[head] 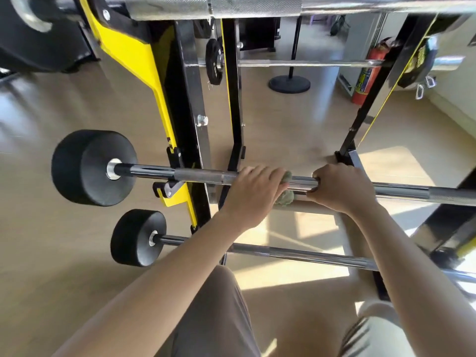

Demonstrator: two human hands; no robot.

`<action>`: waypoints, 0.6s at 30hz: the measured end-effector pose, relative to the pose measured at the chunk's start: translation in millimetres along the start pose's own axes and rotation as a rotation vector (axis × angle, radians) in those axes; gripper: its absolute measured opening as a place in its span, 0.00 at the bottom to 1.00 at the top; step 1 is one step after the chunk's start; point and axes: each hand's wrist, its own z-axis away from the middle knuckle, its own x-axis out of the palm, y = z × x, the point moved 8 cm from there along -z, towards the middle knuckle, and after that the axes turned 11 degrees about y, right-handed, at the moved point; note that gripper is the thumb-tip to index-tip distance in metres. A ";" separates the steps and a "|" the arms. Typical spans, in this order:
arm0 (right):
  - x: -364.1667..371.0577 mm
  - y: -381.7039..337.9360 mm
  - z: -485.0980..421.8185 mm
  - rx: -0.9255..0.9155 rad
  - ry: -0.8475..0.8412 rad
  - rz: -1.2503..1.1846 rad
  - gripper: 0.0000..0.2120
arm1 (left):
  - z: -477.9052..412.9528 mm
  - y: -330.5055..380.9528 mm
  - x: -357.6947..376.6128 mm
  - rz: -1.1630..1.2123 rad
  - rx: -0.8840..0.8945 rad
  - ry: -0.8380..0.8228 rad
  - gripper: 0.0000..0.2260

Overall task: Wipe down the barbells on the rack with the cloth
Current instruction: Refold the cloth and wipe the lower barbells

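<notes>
A chrome barbell [195, 175] with a black end weight [90, 167] lies across the black and yellow rack [144, 60]. My left hand [253, 191] grips a green-grey cloth [285, 195] wrapped round this bar near its middle. My right hand [340, 186] grips the same bar bare, just right of the cloth. A lower barbell [309, 255] with a smaller black weight [137, 237] passes under my left forearm. Another knurled bar [231, 6] runs along the top edge, close to the camera.
Beyond the rack, a thin bar [304, 63] carries a small plate [213, 61]. A red fire extinguisher [367, 73] and a round black stand base [289, 83] sit on the tan floor. My legs fill the bottom of the view.
</notes>
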 end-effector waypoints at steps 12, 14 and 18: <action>-7.0 0.0 2.1 -0.007 0.043 0.006 0.10 | 60.8 -97.1 -35.2 -0.198 -0.436 0.093 0.19; -8.3 0.3 3.7 -0.010 0.056 -0.001 0.11 | 41.0 -65.8 -29.7 -0.144 -0.384 0.128 0.18; -15.0 0.6 24.4 -0.079 0.130 -0.203 0.10 | -3.3 7.5 -12.9 0.030 -0.234 0.084 0.22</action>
